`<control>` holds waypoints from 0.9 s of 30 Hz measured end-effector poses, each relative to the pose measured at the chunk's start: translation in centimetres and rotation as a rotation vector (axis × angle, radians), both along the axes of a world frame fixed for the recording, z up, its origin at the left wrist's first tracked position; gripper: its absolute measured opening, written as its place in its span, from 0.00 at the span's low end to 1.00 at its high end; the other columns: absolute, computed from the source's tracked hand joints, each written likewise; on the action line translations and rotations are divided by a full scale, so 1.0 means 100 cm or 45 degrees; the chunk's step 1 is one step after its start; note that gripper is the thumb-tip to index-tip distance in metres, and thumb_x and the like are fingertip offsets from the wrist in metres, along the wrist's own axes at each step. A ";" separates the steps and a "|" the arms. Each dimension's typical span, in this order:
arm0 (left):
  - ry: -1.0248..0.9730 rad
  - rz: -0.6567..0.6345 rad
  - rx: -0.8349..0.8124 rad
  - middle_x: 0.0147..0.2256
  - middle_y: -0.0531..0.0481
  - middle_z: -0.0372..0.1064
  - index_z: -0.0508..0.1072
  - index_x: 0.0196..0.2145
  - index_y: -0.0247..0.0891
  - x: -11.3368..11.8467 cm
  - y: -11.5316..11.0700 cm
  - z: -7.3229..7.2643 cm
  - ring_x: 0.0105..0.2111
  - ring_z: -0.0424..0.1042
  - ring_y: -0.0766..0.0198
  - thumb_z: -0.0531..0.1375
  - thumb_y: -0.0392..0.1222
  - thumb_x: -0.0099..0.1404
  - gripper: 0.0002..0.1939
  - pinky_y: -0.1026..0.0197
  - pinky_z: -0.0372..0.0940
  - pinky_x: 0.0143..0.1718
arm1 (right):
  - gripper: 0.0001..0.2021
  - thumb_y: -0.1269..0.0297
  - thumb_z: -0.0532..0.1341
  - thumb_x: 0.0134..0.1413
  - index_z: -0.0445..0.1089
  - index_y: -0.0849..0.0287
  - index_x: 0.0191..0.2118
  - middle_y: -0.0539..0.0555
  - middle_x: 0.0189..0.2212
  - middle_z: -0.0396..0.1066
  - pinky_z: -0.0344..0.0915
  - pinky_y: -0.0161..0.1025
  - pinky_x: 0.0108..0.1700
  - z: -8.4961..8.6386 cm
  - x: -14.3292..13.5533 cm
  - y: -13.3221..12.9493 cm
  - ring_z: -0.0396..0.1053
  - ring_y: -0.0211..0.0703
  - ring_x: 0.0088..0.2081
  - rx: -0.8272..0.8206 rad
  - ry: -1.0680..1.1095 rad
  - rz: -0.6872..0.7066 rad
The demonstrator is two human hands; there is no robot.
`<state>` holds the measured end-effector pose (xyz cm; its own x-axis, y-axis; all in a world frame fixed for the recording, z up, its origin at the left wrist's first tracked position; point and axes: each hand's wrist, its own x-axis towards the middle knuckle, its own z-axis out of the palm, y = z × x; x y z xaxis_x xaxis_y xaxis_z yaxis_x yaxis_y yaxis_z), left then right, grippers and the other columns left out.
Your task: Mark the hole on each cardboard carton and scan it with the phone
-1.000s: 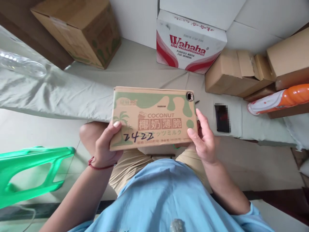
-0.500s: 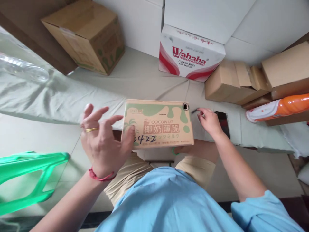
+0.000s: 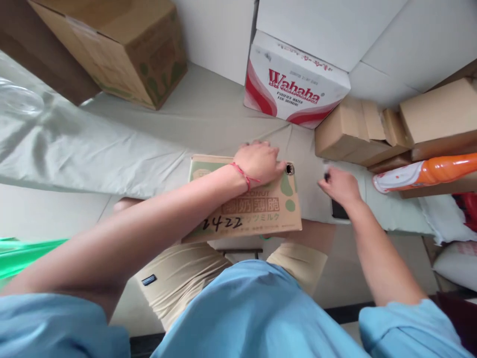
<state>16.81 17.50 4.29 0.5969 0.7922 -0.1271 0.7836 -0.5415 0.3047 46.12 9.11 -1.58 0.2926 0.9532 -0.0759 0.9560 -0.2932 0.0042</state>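
Lying over the cardboard box [image 3: 263,205], the left hand [image 3: 259,161] touches its far side, knuckles up; whether that grip pinches anything I cannot tell. The box is by the near edge of the cloth-covered tabletop [image 3: 149,149], its long axis running roughly from 9 to 3 o'clock. Its dark-rimmed hole [image 3: 289,169] sits just beside this nearer hand, at 3 o'clock. The right hand [image 3: 342,188], pinching a small dark item [image 3: 327,176], is apart, with the box at about 9 o'clock.

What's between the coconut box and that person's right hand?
In the head view, only bare pale cloth lies between the coconut box and the right hand, which pinches a small dark item.
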 end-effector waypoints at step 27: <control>-0.011 -0.061 -0.266 0.48 0.32 0.84 0.86 0.49 0.36 -0.004 0.020 -0.006 0.49 0.82 0.41 0.45 0.54 0.79 0.32 0.49 0.72 0.48 | 0.05 0.62 0.63 0.57 0.71 0.55 0.32 0.43 0.20 0.63 0.55 0.33 0.25 0.004 -0.146 0.006 0.59 0.34 0.21 1.022 1.375 -0.191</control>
